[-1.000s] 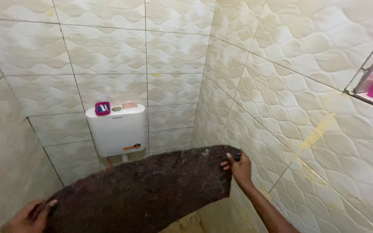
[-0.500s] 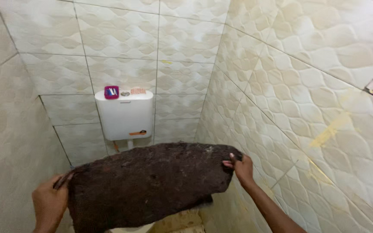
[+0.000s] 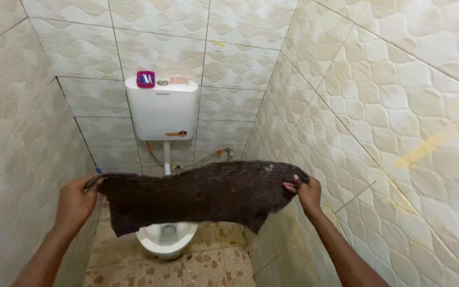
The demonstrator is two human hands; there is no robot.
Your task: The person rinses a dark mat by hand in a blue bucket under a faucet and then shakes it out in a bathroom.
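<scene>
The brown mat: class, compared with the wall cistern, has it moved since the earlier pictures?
Yes. The brown mat now hangs lower, clear below the white cistern, which it overlapped earlier; the toilet bowl now shows beneath it.

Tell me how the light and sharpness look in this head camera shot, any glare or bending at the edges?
Head view: even, soft light, no hard shadows; faint sheen on the right wall tiles; tile lines bow toward the edges; dark brown mat, left hand, right hand and white cistern all reasonably sharp.

Toilet bowl (image 3: 167,243) half behind dark mat (image 3: 197,194)
</scene>
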